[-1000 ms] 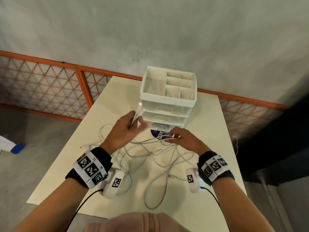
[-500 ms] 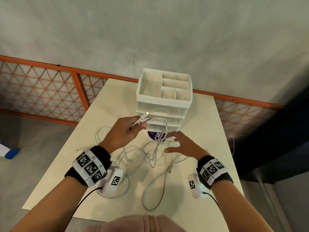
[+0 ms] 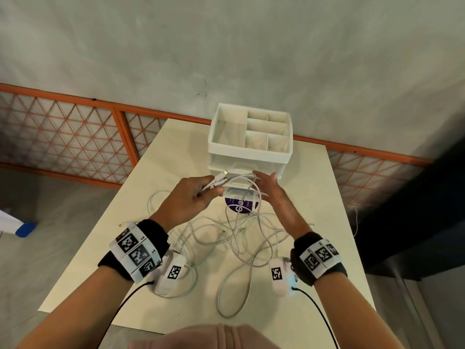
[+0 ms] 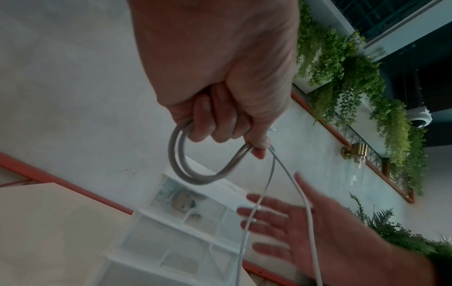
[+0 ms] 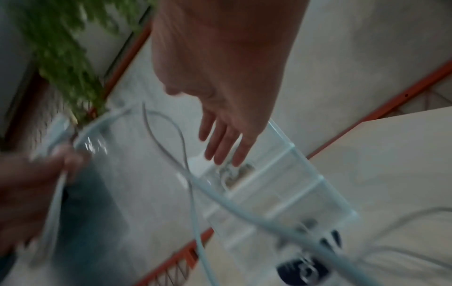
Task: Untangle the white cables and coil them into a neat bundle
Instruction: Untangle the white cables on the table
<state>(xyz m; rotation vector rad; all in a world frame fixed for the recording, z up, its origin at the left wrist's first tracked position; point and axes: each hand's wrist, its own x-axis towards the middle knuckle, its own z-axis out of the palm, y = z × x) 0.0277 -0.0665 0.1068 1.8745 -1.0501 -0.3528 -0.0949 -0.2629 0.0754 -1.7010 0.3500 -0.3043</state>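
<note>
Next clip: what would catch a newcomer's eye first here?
First, the tangle of white cables sprawled over the near half of the cream table. Above it, the left hand grips a few gathered loops with two plugs poking out, while the right hand hovers open beside them. Behind the hands stands a white drawer organizer with open top compartments.

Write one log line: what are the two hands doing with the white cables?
left hand: grips small coil of white cables | right hand: open, beside hanging strand | loose tangle: on cream table
</note>
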